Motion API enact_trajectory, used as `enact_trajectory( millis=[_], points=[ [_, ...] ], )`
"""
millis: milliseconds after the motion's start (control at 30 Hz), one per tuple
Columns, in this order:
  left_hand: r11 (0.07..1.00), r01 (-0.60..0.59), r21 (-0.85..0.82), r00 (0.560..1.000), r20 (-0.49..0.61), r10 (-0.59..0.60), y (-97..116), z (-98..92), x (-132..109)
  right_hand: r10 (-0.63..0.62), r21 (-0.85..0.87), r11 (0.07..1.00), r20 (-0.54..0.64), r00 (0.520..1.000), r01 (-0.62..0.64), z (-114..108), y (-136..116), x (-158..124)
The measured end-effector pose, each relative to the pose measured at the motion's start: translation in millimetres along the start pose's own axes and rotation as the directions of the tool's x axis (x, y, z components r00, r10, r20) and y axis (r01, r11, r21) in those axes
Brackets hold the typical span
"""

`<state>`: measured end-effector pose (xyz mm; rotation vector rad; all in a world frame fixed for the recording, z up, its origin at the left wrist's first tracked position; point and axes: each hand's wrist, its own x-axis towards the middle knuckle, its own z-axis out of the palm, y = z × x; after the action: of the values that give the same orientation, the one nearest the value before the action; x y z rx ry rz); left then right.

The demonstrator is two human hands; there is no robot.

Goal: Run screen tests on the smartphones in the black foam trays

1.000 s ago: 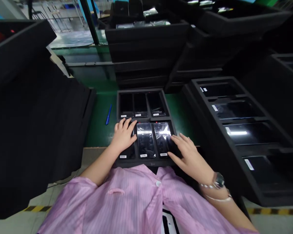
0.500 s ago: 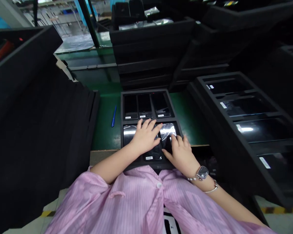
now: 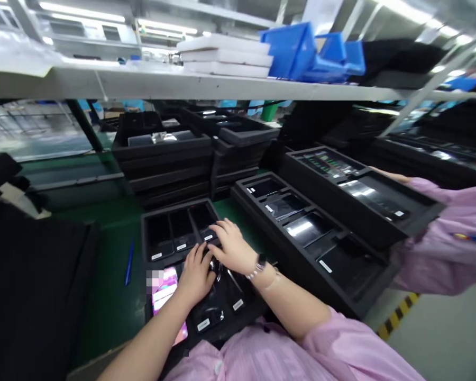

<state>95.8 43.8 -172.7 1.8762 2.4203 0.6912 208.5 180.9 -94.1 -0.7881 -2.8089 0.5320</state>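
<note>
Before me lies a black foam tray (image 3: 145,254) with phones in two rows of pockets. Three dark phones (image 3: 182,231) with white labels fill the far row. In the near row, the left phone (image 3: 164,288) has a bright pink screen, partly behind my left forearm; the other two are dark. My left hand (image 3: 195,278) rests over the middle near phone (image 3: 208,313), fingers stretched out and holding nothing. Close beside it, my right hand (image 3: 235,248) reaches over the tray's divider near the far-right phone, thumb and fingers apart. Whether its fingertips touch that phone I cannot tell.
A blue pen (image 3: 129,263) lies on the green tabletop (image 3: 113,296). Stacked black trays (image 3: 166,169) stand behind. To the right is a tray of phones (image 3: 309,227), and beyond it another tray (image 3: 365,185) beside a co-worker's pink sleeve (image 3: 452,211). A shelf (image 3: 143,84) crosses above.
The view has swung up and right, bringing the shelf and co-worker into sight. The near-left phone's screen now shows lit. My right hand has moved toward the far row.
</note>
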Motion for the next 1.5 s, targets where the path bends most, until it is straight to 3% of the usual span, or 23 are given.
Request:
enact_trajectory(
  millis=[133,200,300,400,600,833,933,1067,1167,1267,1500],
  points=[
    [0.999,-0.012,-0.047,0.985,-0.174,0.003,-40.4,-36.5,32.6,0.014,0.039,0.999,0.001,1.000,-0.014,14.2,-5.0,70.2],
    [0.999,0.037,0.008,0.980,-0.195,-0.035,-68.6,-55.7,57.6,0.057,0.034,0.998,-0.013,0.998,-0.056,28.2,-5.1,89.6],
    [0.974,0.190,0.123,0.973,-0.153,-0.170,-105.7,-69.7,89.6,0.100,0.004,0.995,-0.055,0.993,-0.100,42.5,-3.8,99.0],
    [0.947,0.285,0.145,0.954,-0.137,-0.266,-124.0,-67.9,101.3,0.148,-0.041,0.988,-0.081,0.986,-0.152,42.6,-2.3,95.9],
    [0.930,0.347,0.119,0.937,-0.081,-0.339,-107.1,-62.4,79.5,0.201,-0.128,0.969,-0.076,0.977,-0.210,35.9,-3.8,76.3],
    [0.863,0.485,0.143,0.874,-0.070,-0.480,-106.8,-36.9,74.3,0.221,-0.105,0.971,0.051,0.974,-0.214,58.6,12.1,75.8],
    [0.854,0.493,0.166,0.870,-0.086,-0.485,-104.1,-31.6,72.2,0.225,-0.078,0.972,0.062,0.972,-0.220,65.8,17.8,75.6],
    [0.911,0.367,0.187,0.930,-0.054,-0.363,-91.0,-34.2,74.9,0.233,-0.053,0.972,0.047,0.971,-0.231,70.0,19.9,76.1],
    [0.956,0.186,0.228,0.976,0.068,-0.207,-76.8,-32.6,82.6,0.235,-0.038,0.972,0.034,0.972,-0.233,71.9,20.4,77.7],
    [0.939,0.141,0.315,0.961,0.183,-0.206,-62.9,-27.0,91.3,0.233,-0.029,0.972,0.030,0.972,-0.232,73.3,22.5,79.6],
    [0.927,0.168,0.335,0.946,0.210,-0.247,-47.6,-24.3,103.0,0.231,0.007,0.973,0.017,0.973,-0.231,75.8,27.6,79.4]
  ],
)
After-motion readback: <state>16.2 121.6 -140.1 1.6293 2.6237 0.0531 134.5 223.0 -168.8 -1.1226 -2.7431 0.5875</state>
